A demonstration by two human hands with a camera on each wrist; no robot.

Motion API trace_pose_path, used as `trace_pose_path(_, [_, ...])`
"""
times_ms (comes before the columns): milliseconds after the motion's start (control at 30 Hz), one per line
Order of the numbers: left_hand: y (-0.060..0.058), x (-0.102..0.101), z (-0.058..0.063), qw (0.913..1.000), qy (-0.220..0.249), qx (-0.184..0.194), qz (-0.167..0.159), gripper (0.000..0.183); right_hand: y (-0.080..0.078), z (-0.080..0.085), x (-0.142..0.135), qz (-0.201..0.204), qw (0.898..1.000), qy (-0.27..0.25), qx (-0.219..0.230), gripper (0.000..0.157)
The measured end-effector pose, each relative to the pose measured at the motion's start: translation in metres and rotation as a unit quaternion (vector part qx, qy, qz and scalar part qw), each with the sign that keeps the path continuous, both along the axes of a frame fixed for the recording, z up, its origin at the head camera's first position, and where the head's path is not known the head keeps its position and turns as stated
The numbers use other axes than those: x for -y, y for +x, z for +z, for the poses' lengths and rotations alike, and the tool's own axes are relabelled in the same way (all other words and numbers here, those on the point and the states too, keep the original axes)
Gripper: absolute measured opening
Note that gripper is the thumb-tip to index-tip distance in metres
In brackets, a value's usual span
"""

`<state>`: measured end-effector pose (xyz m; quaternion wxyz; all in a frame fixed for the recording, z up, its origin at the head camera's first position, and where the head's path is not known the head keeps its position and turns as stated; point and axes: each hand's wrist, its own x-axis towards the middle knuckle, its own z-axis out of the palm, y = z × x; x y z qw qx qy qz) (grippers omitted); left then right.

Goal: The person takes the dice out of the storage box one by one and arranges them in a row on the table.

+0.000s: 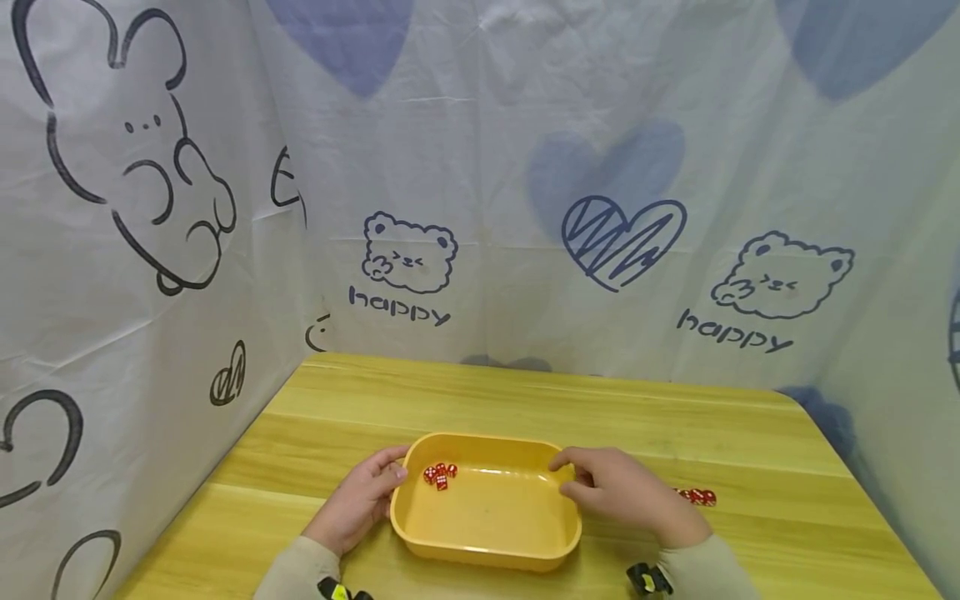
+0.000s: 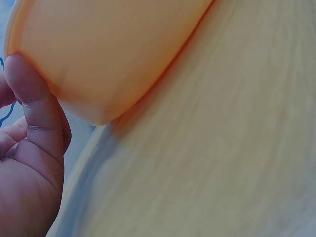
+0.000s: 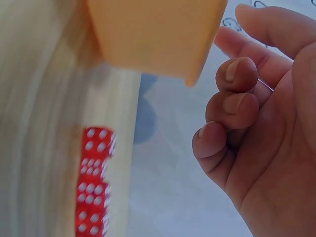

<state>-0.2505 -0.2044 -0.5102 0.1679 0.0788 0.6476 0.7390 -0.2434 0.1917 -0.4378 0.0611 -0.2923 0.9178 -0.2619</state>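
A yellow plastic tray with rounded corners rests on the table. My left hand grips its left end, thumb at the rim and fingers around the outer side; in the left wrist view the thumb presses the tray wall. Several red dice with white pips lie inside, toward the back left corner. Over the right rim reaches my right hand, index finger and thumb apart with nothing visible between them. Its other fingers are loosely bent. Beside that hand, a row of red dice stands on the table.
The wood-grain table has a rounded back right corner. White cloth walls with drawn bears and hearts enclose it at the back and sides. The row of dice is partly hidden by the right forearm in the head view.
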Motion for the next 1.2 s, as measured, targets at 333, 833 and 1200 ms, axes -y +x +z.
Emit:
trace_pose_path(333, [0.0, 0.0, -0.001, 1.0, 0.001, 0.0, 0.006, 0.058, -0.008, 0.017, 0.027, 0.028, 0.999, 0.021, -0.021, 0.026])
trace_pose_path(833, [0.001, -0.001, 0.0, 0.9999, -0.006, 0.004, 0.01, 0.058, -0.016, 0.036, 0.074, 0.069, 0.993, 0.074, -0.052, 0.026])
trace_pose_path(1200, [0.001, -0.001, -0.002, 0.9997, -0.009, 0.006, 0.02, 0.055, -0.033, 0.033, 0.102, 0.09, 0.989, 0.105, -0.052, 0.025])
